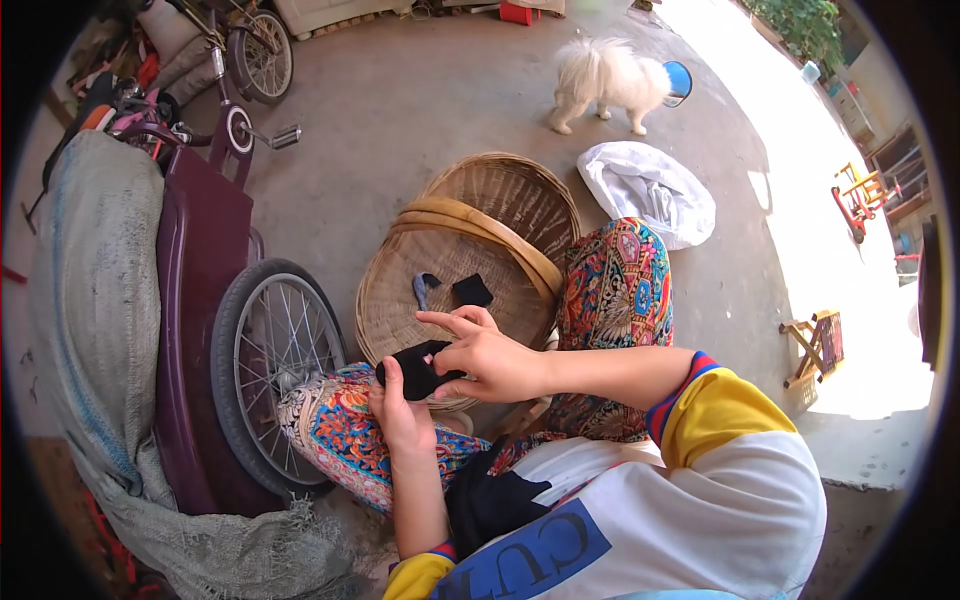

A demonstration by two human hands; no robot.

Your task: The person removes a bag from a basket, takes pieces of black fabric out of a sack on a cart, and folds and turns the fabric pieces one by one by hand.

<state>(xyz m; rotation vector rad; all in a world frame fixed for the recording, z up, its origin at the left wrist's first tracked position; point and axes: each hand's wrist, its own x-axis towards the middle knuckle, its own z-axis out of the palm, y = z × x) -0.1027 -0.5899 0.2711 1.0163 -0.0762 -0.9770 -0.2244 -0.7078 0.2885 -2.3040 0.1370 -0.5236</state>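
Observation:
My left hand [402,412] grips a small black piece of folded cloth [408,372], with the thumb across its front. Reaching in from the right, my right hand [488,356] has its thumb and some fingers closed on the cloth's right edge, while the index finger points out to the left. A small pinkish spot shows at the cloth; I cannot make out what it is. Just beyond the hands is a wicker basket [385,290] holding a black folded cloth [472,291] and a grey-blue strip of cloth [424,290]. More black cloth [505,505] lies on my lap.
A second wicker basket [500,185] stands behind the first, beside a white sack [645,190]. On the left is a purple tricycle [190,330] with a grey woven sack [95,270]. A white dog [610,80] stands farther off; a folding stool [815,345] is right.

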